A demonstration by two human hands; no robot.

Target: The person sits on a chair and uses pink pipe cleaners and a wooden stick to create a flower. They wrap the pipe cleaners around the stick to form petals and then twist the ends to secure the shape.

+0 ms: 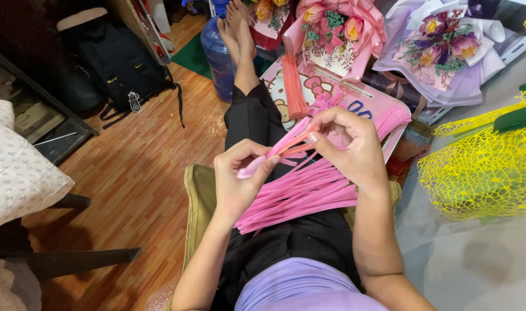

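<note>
Head view: a fuzzy pink pipe cleaner (277, 152) was pinched by the left hand (237, 181) and the right hand (346, 147), bent between them, above a loose sheaf of pink pipe cleaners (306, 193) laid across the lap.

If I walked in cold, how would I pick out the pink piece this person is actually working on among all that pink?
Start at the person's lap, where a pink bundle of fuzzy stems lies fanned across black trousers. Just above it, the left hand and right hand pinch a folded pink stem between them. It alone is lifted clear of the bundle and bent, not lying straight.
</note>
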